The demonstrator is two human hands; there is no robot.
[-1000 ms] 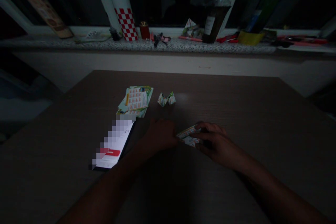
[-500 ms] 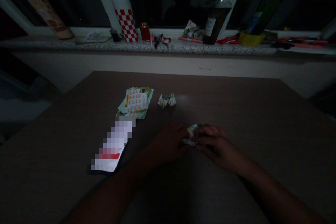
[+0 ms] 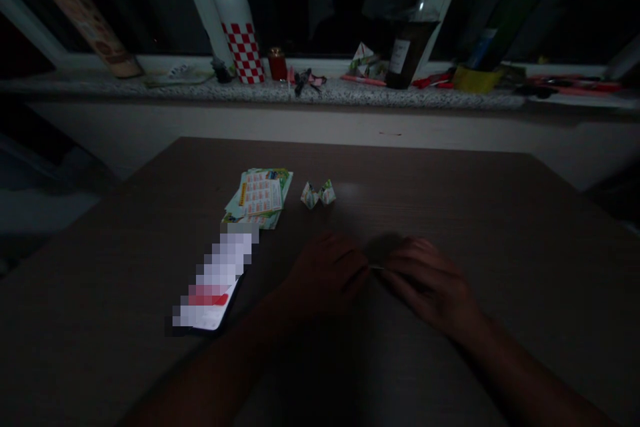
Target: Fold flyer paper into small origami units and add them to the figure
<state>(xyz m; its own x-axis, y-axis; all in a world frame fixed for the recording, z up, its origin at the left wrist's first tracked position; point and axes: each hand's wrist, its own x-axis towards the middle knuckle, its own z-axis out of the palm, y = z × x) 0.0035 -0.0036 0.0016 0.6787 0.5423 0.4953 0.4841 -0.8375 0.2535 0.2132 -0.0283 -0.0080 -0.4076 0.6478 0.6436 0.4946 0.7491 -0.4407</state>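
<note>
Between my two hands a small piece of folded paper (image 3: 376, 267) shows only as a thin pale edge. My left hand (image 3: 327, 273) pinches its left end, fingers closed. On the other end, the fingertips of my right hand (image 3: 427, 280) are pressed together. Most of the paper is hidden by my fingers. Beyond my hands lies a folded paper piece with two pointed wings, like a bow (image 3: 318, 195). To its left is a loose stack of printed paper slips (image 3: 261, 195) in green and white.
A lit phone (image 3: 220, 283), its screen blurred, lies left of my left forearm on the brown table (image 3: 450, 193). Along the granite windowsill (image 3: 330, 95) stand a checkered bottle (image 3: 243, 47), a red jar (image 3: 277, 64), a dark cup (image 3: 407, 53) and a green bottle (image 3: 507, 20).
The paper between my hands showed its printed face before; now only a thin edge is visible. My right hand has shifted slightly right, and its fingers have drawn closer together.
</note>
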